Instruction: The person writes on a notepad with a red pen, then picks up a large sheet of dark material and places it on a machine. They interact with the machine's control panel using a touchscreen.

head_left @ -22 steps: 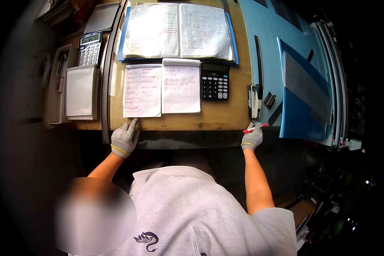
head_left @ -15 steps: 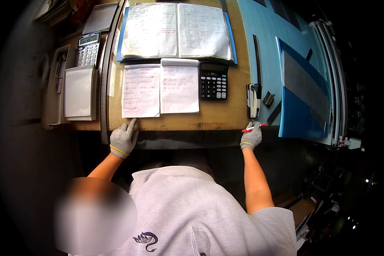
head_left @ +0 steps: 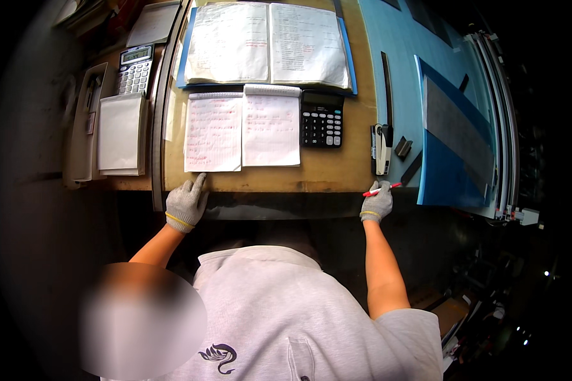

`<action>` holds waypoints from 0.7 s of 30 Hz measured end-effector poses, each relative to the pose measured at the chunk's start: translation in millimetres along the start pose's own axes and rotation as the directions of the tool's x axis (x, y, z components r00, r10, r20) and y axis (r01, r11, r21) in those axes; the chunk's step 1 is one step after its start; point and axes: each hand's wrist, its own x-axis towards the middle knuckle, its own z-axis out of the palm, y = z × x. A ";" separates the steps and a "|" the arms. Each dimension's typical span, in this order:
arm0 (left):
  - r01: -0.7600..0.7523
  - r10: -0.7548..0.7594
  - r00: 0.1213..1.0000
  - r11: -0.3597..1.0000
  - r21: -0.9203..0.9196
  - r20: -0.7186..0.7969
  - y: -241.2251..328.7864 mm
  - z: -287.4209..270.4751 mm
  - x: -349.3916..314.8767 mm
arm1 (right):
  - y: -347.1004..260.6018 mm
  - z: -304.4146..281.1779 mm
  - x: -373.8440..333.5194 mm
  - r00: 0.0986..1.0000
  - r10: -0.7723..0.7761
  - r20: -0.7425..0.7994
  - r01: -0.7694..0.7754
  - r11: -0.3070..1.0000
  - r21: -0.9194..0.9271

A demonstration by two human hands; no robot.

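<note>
My left hand [head_left: 187, 203], in a grey knit glove with a yellow cuff line, rests at the table's front edge with its fingers stretched out. Its index fingertip is at the lower edge of the left notepad [head_left: 213, 133], a page of red handwriting. Beside it lies a second written notepad [head_left: 271, 130]. At the right, my gloved right hand [head_left: 377, 204] is closed around a red and white pen [head_left: 382, 190] held crosswise. Just beyond that hand lies a stapler [head_left: 381, 150]. A black calculator [head_left: 322, 119] sits right of the notepads.
An open binder [head_left: 268, 44] of printed sheets lies behind the notepads. On the left are a silver calculator [head_left: 134, 71], a stack of paper [head_left: 122, 134] and a narrow box [head_left: 82, 143]. Blue sheets [head_left: 448, 165] and a dark metal clip [head_left: 403, 148] lie right.
The whole view has shifted slightly. Both hands keep nearly the same places on the table edge, and the pen stays in the right hand.
</note>
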 end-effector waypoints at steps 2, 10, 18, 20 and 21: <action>0.002 -0.002 1.000 1.000 0.001 0.003 0.3 -0.6 0.2 | -0.3 -0.4 0.2 1.000 -0.012 -0.011 0.012 1.000 0.008; 0.000 0.000 1.000 1.000 0.009 0.001 0.2 -0.2 -0.3 | 0.2 -1.0 0.4 1.000 -0.008 0.003 0.008 1.000 -0.002; -0.004 0.005 1.000 1.000 0.025 -0.011 -1.5 2.2 -1.3 | 0.3 -0.3 -0.1 1.000 0.006 0.013 -0.006 1.000 0.008; -0.003 0.003 1.000 1.000 0.023 -0.011 -1.3 2.0 -1.4 | -0.5 -0.8 0.4 1.000 0.005 0.011 -0.005 1.000 0.008; -0.006 0.006 1.000 1.000 0.022 -0.014 -1.3 2.3 -1.2 | 0.4 -0.3 0.3 1.000 0.000 0.004 0.000 1.000 0.009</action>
